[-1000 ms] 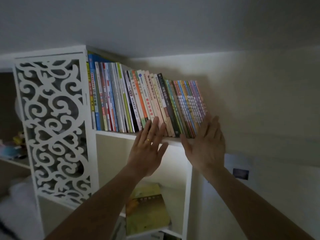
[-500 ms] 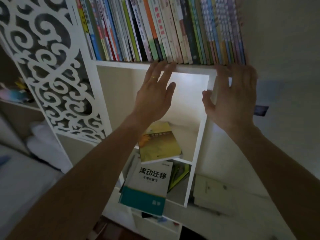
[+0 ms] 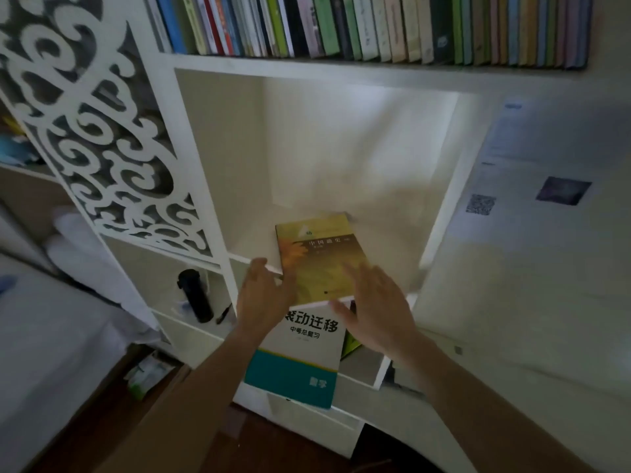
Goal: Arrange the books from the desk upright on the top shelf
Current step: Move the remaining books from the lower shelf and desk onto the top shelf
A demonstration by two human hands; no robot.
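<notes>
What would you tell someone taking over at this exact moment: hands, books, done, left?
Left hand and right hand: both open, holding nothing, either side of the yellow book.
Row of books stands upright on the top shelf.
Yellow book lies flat in the cubby below, overhanging its edge; white-and-teal book lies flat beneath it.
Left: possibly these two go up, if they count.

Dim indoor light, cool grey cast. Brightest patch: back wall of the open shelf compartment [image 3: 358, 138], lit from upper right; its left wall stays in shade. Lower left corner dark. Both hands, left hand [image 3: 264, 298] and right hand [image 3: 379, 305], motion-blurred, edges smeared. Wide-angle bowing bends the carved side panel [image 3: 99, 138]. Overall soft, grainy.
</notes>
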